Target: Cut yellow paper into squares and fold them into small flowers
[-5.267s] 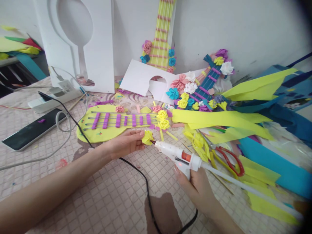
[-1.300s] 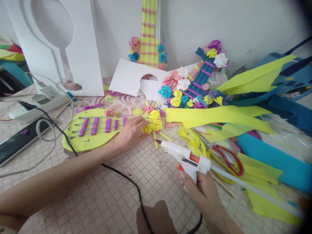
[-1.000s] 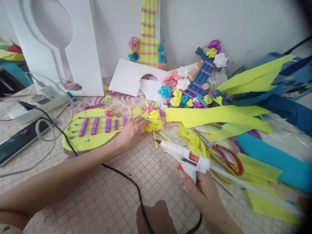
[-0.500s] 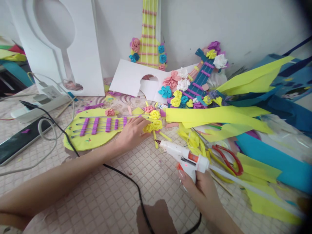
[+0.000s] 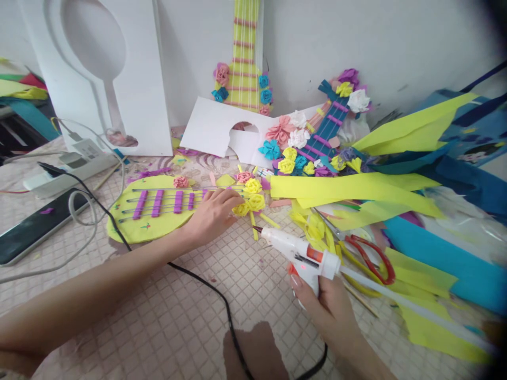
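Left hand [image 5: 214,215]: palm down over the neck of the flat yellow guitar [image 5: 158,227], fingers bent together and reaching to a yellow paper flower [image 5: 241,210]; whether that flower is pinched or merely pressed, cannot tell, the fingertips being hidden.

Right hand [image 5: 336,306]: wrapped firmly around the handle of a white glue gun [image 5: 293,248], its dark nozzle aimed leftward, near the left fingers; a long glue stick [image 5: 412,303] trails out behind, above the right wrist.

Just beyond the left fingertips: two further yellow flowers [image 5: 254,193], clustered at the neck's end; left of that hand, purple bars [image 5: 178,202] across the guitar's wires; on its far edge, a pink flower [image 5: 181,182].

Beneath the left forearm: a black cord [image 5: 216,287], looping toward the right wrist; well left of both hands, a black phone [image 5: 39,227] and a white power strip [image 5: 71,171].

Right of the glue gun: red-handled scissors [image 5: 372,256], yellow paper strips [image 5: 348,187], a blue sheet [image 5: 443,264]; beyond both hands, a blue guitar [image 5: 327,129], trimmed with flowers.
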Demonstrator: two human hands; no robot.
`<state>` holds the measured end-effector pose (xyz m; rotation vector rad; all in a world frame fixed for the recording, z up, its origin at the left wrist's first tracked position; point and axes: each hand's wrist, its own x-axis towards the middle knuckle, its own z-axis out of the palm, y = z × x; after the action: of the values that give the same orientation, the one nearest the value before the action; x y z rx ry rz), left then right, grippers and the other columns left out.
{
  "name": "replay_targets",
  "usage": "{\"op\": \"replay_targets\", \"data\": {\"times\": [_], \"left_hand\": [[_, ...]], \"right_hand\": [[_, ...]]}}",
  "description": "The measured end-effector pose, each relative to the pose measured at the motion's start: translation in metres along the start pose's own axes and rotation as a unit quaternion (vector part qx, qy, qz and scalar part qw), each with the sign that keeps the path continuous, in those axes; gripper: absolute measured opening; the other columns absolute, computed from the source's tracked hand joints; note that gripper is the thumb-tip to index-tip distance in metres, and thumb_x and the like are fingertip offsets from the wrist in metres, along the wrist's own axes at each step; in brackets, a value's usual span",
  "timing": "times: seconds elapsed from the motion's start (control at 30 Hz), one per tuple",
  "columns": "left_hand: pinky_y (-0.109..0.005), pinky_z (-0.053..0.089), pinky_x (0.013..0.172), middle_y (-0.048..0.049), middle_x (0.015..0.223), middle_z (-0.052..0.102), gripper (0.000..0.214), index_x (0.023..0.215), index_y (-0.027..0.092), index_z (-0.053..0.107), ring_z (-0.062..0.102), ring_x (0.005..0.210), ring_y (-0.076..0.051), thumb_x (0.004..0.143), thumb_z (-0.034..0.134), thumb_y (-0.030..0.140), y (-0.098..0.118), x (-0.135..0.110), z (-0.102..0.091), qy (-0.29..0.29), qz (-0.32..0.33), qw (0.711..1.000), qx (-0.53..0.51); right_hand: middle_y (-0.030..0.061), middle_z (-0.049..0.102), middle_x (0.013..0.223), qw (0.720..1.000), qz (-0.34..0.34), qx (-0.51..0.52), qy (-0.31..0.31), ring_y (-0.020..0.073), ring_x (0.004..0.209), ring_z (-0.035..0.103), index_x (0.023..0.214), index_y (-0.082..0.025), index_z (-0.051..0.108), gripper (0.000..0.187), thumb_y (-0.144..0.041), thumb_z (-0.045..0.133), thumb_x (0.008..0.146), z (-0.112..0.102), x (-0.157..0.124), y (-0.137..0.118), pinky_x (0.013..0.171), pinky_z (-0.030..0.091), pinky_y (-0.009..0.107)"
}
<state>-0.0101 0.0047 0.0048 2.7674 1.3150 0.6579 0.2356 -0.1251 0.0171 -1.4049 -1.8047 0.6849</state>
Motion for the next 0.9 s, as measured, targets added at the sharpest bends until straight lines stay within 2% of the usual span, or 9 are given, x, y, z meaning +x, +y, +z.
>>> {"op": "replay_targets", "data": {"times": [0.17,0.3,0.63,0.9], "left_hand": [[-0.038,0.043,0.084,-0.0095,0.109,0.062,0.027,0.108,0.017,0.054,0.057,0.102,-0.024,0.082,0.058,0.021,0.000,0.008,0.002,-0.009,-0.010,1.000,0.011],[-0.039,0.045,0.084,-0.0095,0.104,0.063,0.026,0.107,0.016,0.054,0.059,0.098,-0.024,0.082,0.058,0.023,-0.004,0.011,0.003,-0.012,-0.020,1.000,-0.019],[-0.036,0.048,0.081,-0.0101,0.103,0.062,0.028,0.106,0.015,0.055,0.059,0.095,-0.022,0.078,0.057,0.010,-0.008,0.015,0.006,-0.011,-0.019,0.996,-0.082],[-0.037,0.048,0.082,-0.0096,0.102,0.063,0.026,0.105,0.016,0.056,0.059,0.096,-0.022,0.079,0.058,0.016,-0.009,0.012,0.006,-0.009,-0.001,0.997,-0.074]], "right_hand": [[-0.0021,0.050,0.061,1.000,0.005,0.006,-0.003,0.0136,0.058,0.046,0.077,-0.020,0.053,0.014,-0.030,0.049,0.086,0.000,0.000,-0.001,0.054,0.038,0.025],[-0.0024,0.052,0.063,1.000,-0.010,0.013,0.008,0.0133,0.058,0.047,0.077,-0.020,0.053,0.012,-0.028,0.049,0.086,0.000,0.002,-0.004,0.055,0.039,0.025],[-0.0022,0.052,0.061,1.000,0.001,0.015,-0.001,0.0132,0.056,0.047,0.076,-0.020,0.053,0.014,-0.029,0.049,0.086,-0.001,0.001,-0.007,0.053,0.040,0.025],[-0.0011,0.053,0.063,1.000,0.011,0.004,-0.005,0.0148,0.059,0.048,0.077,-0.020,0.054,0.014,-0.030,0.050,0.086,0.000,0.001,-0.003,0.056,0.040,0.027]]}}
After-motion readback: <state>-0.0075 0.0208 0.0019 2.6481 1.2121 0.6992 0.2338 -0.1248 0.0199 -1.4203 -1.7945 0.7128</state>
